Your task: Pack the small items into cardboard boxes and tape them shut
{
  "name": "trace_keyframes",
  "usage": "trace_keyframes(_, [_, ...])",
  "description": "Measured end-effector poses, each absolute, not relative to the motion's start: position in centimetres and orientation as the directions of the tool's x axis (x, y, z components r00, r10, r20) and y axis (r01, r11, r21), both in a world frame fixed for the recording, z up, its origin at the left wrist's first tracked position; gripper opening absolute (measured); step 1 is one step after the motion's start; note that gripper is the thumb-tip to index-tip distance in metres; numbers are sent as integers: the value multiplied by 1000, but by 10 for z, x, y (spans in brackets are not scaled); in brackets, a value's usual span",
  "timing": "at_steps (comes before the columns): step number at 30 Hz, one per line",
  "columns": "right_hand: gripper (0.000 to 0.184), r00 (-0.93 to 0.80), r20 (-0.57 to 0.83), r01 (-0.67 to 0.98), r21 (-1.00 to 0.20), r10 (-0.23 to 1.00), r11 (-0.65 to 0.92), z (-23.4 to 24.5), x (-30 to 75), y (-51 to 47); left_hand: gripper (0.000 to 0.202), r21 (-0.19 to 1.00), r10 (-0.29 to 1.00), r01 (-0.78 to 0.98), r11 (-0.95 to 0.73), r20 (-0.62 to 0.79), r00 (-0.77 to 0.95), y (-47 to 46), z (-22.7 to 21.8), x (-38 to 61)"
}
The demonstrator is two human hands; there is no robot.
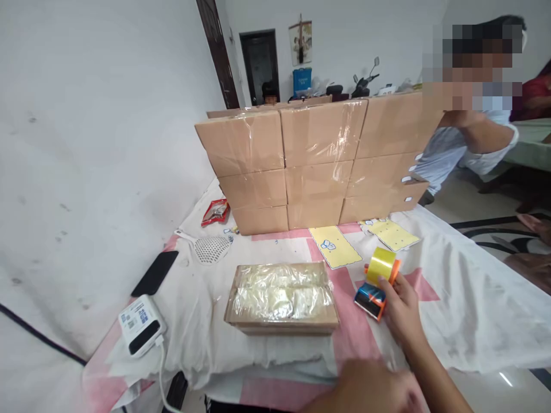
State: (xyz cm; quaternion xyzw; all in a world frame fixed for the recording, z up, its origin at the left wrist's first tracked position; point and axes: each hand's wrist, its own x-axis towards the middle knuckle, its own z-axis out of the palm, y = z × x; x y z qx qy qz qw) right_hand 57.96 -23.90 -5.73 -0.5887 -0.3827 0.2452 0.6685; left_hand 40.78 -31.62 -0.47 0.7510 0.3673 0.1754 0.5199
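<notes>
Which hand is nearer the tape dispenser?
Right. The right hand holds the tape dispenser; the left hand, blurred, is apart from it, lower in the picture.

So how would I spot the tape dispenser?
Find the stack of cardboard boxes, then the single box in front. Right of that box, the right hand holds the tape dispenser. Orange and blue with a shiny yellow roll, it stands out from the flat yellow cards behind.
</notes>
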Motion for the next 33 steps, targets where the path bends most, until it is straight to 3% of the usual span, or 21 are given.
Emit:
trace_keyframes(3, [34,616,237,40,-962,751,271,-49,573,-246,35,924,861,359,-131,-73,503,-295,-4,396])
trace_keyframes(7, [31,601,413,205,-907,684,367,-30,566,-266,59,961,935,268,-66,-35,354,-294,-4,392])
trace_keyframes(10, [40,549,413,218,-910,727,352,-13,563,-277,47,966,951,240,-98,20,309,-296,0,397])
trace_keyframes(13, [46,531,352,255,-934,771,251,-2,561,-281,35,983,952,106,-151,115,285,-291,7,403])
trace_keyframes(16, [49,518,380,368,-908,767,201,4,558,-282,17,998,964,-60,-33,48,261,-286,12,409])
trace_keyframes(19, [51,487,443,476,-857,753,196,10,552,-285,22,986,966,-156,57,-15,260,-286,14,409])
trace_keyframes(26, [42,331,636,593,-715,697,370,22,538,-283,27,995,979,-95,-31,50,195,-297,25,395])
trace_keyframes(30, [36,373,676,580,-705,636,409,23,534,-275,31,997,971,-46,68,-56,233,-295,30,392])
trace_keyframes(33, [37,420,687,550,-713,593,436,30,536,-265,33,998,972,-12,63,-58,228,-296,31,391])
